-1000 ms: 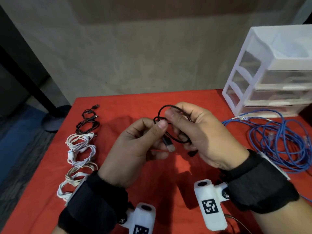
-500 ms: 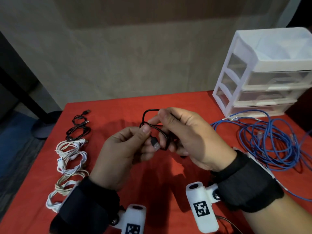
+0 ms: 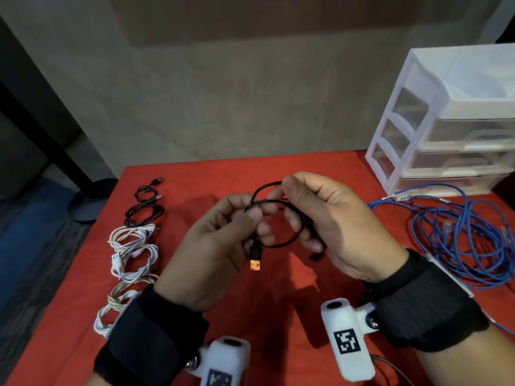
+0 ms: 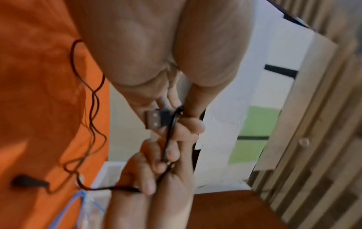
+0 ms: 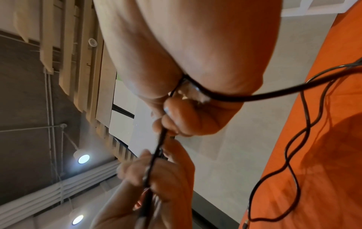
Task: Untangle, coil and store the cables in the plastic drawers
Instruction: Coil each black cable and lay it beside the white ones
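desk (image 3: pixel 195 316) has a red cloth top, back edge against a grey wall. left side: a row of coiled cables running front to back along the edge, two black coils (image 3: pixel 145 204) at the far end, then a white coiled bundle (image 3: pixel 133 249), then a white-and-beige coiled bundle (image 3: pixel 117 307) nearest the front, partly hidden by a wrist strap. right rear corner: white plastic drawers (image 3: pixel 451 129), three clear drawers stacked, all pushed in. just in front of the unit, a loose tangled blue cable (image 3: pixel 459 240) sprawls over the right side, one clear plug end lying near the unit's base. one strand trails off toward the front right edge.
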